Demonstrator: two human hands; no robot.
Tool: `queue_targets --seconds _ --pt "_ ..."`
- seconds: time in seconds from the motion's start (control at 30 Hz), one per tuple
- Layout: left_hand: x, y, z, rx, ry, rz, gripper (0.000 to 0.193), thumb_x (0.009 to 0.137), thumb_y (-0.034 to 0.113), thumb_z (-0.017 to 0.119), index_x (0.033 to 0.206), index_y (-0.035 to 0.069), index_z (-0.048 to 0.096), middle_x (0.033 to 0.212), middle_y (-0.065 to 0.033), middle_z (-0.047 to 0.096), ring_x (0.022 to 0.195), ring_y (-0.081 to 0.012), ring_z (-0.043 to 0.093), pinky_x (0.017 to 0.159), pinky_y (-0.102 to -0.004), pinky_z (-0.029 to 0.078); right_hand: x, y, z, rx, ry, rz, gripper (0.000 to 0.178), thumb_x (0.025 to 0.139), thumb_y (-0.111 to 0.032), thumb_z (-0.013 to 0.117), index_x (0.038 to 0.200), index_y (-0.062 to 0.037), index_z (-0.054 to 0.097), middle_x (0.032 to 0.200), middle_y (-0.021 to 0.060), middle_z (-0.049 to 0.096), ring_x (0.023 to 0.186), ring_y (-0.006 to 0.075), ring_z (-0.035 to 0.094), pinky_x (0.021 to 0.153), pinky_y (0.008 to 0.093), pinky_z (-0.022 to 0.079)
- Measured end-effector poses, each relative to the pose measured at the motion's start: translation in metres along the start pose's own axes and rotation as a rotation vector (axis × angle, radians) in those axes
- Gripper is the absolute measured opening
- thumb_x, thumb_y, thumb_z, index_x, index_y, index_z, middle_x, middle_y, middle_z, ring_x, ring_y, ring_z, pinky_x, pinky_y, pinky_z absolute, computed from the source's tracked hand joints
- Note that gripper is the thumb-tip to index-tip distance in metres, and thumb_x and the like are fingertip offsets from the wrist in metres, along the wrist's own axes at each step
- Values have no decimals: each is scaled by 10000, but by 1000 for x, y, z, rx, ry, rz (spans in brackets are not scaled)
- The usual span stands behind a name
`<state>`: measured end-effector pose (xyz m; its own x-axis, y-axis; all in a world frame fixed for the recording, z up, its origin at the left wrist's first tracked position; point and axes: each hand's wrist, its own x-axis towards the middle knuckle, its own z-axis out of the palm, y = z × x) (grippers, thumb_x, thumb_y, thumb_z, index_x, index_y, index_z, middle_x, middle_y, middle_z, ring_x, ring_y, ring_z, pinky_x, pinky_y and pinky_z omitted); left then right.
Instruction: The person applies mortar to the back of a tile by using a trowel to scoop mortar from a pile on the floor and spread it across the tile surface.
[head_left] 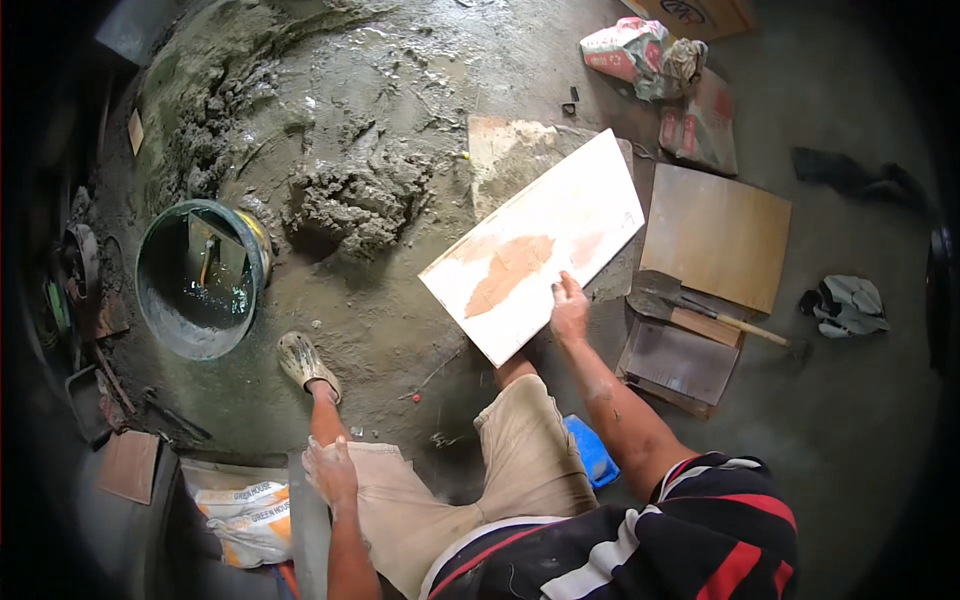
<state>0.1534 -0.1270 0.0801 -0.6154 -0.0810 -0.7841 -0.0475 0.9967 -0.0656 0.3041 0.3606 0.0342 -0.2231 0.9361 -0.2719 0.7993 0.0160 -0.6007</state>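
Observation:
My right hand (569,308) grips a large rectangular tile (590,205) by its near right edge, fingers on the upper face and thumb side hidden. The face turned up is whitish with a reddish-brown patch. It is held tilted over my right foot, which it hides. My left hand (331,472) lies on my left knee, fingers stretched out and holding nothing. Beyond the tile, a mortar-smeared board (505,150) lies on the floor. To the right is a brown tile (715,235), with a long-handled trowel (740,322) lying across the pieces beside it.
A heap of wet grey mortar (360,200) spreads over the floor ahead. At left stands a green bucket (200,345) with water and a handled tool inside. Torn paper bags (697,125) lie at the far right, a crumpled wrapper (850,305) farther right, a white-orange sack (245,520) near left.

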Motion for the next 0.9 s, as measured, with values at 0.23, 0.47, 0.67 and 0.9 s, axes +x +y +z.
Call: queue_targets --seconds 0.23,0.47,0.67,0.9 --pt "-6 -6 23 65 72 -1 746 972 552 516 1460 -6 431 1437 -248 499 1399 -367 395 1118 -512 337 16 34 -40 -22 -133 292 293 941 -106 609 1180 60 639 1072 134 717 1004 216 669 898 333 514" --pt "3 -33 11 51 89 27 778 970 569 503 1479 -9 397 1460 -239 476 1421 -379 364 1124 -557 319 -69 -155 141 298 -860 117 321 969 -214 606 1185 21 643 1035 95 706 913 125 644 776 298 517" --pt "16 -83 -13 -94 107 -4 743 958 508 557 1460 -21 417 1431 -219 504 1411 -374 370 1135 -538 311 -199 -287 360 72 -1106 -449 298 914 -204 620 1105 16 683 1043 176 723 975 296 686 866 394 523" --pt "36 -121 -43 -301 49 -24 794 961 574 508 1451 -45 421 1449 -258 477 1404 -407 357 1151 -530 282 -234 -266 564 -410 -1158 -750 264 865 -243 643 1024 -64 753 986 191 730 962 357 696 882 401 535"
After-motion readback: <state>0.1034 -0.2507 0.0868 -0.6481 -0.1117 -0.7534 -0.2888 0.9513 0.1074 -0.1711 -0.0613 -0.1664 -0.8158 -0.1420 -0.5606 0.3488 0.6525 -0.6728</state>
